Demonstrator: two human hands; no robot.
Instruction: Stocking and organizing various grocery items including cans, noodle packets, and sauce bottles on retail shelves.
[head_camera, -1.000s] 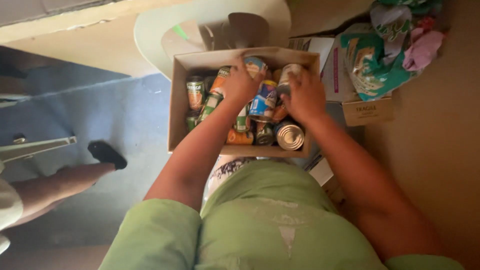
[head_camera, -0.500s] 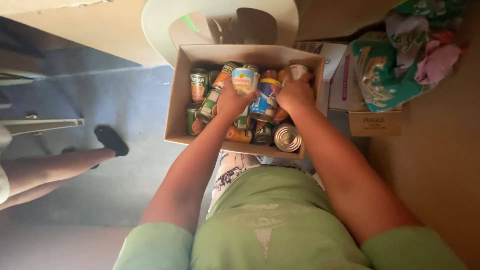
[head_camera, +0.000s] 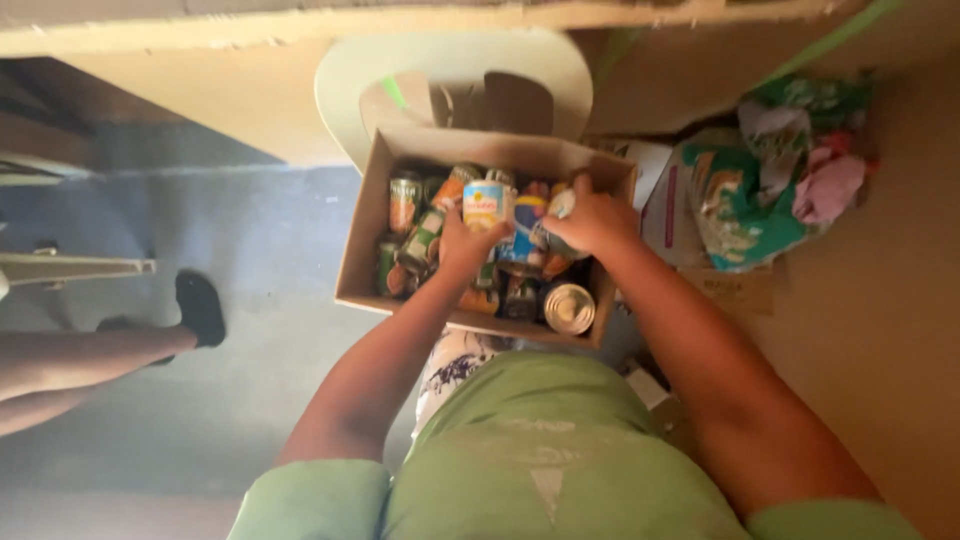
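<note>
An open cardboard box full of several tin cans stands in front of me. My left hand grips a can with a pale blue and yellow label, held upright above the others. My right hand is closed over a can at the box's right side, most of it hidden by my fingers. A silver can lying on its side sits at the box's near right corner.
A pale plastic chair stands behind the box. A smaller box with green bags and pink cloth is at the right. Another person's leg and black shoe are at the left on the grey floor.
My left hand has lifted the blue and yellow can a little higher. My right hand has closed further over its can. The view has shifted slightly.
</note>
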